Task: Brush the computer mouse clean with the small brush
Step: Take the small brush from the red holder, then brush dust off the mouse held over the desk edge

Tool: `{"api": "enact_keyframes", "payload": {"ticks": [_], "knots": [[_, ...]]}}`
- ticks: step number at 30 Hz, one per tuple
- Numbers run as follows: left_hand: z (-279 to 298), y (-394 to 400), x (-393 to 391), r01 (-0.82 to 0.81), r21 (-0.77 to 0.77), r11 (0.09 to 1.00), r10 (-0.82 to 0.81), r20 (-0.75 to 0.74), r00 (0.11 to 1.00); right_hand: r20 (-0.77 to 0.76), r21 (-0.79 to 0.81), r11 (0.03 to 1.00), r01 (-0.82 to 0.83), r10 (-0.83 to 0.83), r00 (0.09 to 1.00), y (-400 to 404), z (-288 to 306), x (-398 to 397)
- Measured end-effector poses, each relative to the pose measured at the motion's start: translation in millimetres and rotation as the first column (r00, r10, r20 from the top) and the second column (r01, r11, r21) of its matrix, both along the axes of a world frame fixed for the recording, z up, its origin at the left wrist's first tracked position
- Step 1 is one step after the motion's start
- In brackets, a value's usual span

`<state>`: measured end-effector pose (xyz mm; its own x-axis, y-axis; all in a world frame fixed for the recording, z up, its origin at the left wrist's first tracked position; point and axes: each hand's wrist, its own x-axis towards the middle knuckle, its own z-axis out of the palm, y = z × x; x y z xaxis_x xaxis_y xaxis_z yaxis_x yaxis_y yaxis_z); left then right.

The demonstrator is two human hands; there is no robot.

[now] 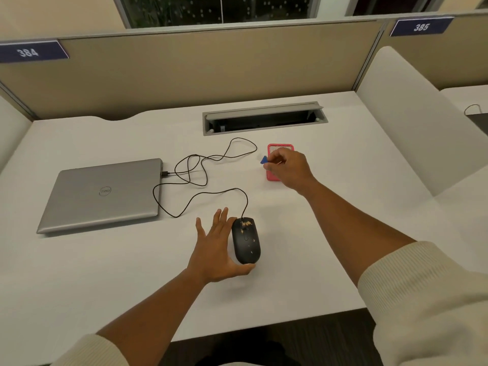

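Observation:
A black wired computer mouse [247, 240] lies on the white desk [330, 247], with tan crumbs scattered on its front and middle. My left hand [216, 249] rests against the mouse's left side, fingers spread and thumb curled under its rear end. Farther back, my right hand [286, 167] is over a pink mesh container [274, 149], with its fingers pinched on a small blue brush [263, 160] whose pale tip points left. The rest of the brush is hidden by the fingers.
A shut silver laptop [103, 192] lies at the left, and the mouse's black cable [200, 169] loops from it across the middle of the desk. An open cable tray [264, 118] is set in the desk at the back. Beige partitions [198, 70] wall the desk in.

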<state>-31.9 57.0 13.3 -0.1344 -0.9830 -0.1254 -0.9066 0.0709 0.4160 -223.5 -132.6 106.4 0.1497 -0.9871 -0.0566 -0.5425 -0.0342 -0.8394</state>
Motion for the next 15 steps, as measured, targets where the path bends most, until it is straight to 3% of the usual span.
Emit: {"api": "enact_keyframes", "payload": {"ticks": [6,15], "knots": [[1.5,26.3,14.8,0.047,-0.016,0.999,-0.047,0.002,0.999,-0.025,0.044,0.999,0.004,-0.003,1.000,44.2,-0.6,12.6],[0.5,74.3,30.2,0.076,-0.040,0.996,-0.075,0.013,0.997,0.071,0.126,0.986,0.109,-0.119,0.990,119.2,7.2,17.5]]}}
